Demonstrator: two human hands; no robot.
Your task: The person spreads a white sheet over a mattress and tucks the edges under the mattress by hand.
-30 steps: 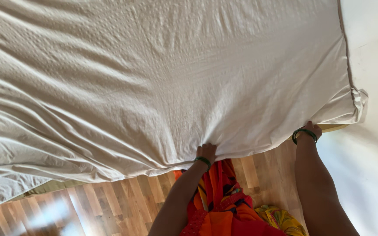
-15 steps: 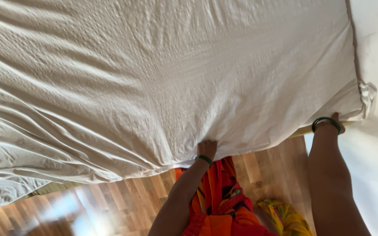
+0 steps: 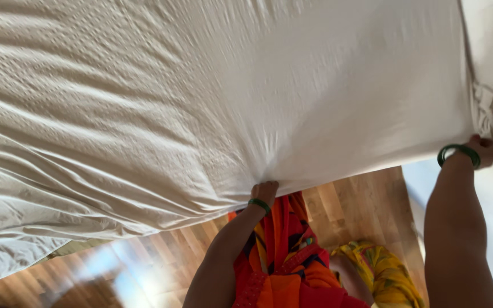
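Pinching the wrinkled white sheet (image 3: 212,97), left hand (image 3: 265,191), right hand (image 3: 482,149).

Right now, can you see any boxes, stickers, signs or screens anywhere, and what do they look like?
None: no package, label, sign or screen shows in this view.
What shows instead: a wrinkled white sheet over a mattress, gripped at its near edge by the left hand and at the corner by the right hand.
Below: a wooden floor and bright orange and yellow clothing.

White dimpled sheet (image 3: 201,97), green bangles (image 3: 458,152), orange-red garment (image 3: 283,256), light-brown wooden floor (image 3: 366,199).
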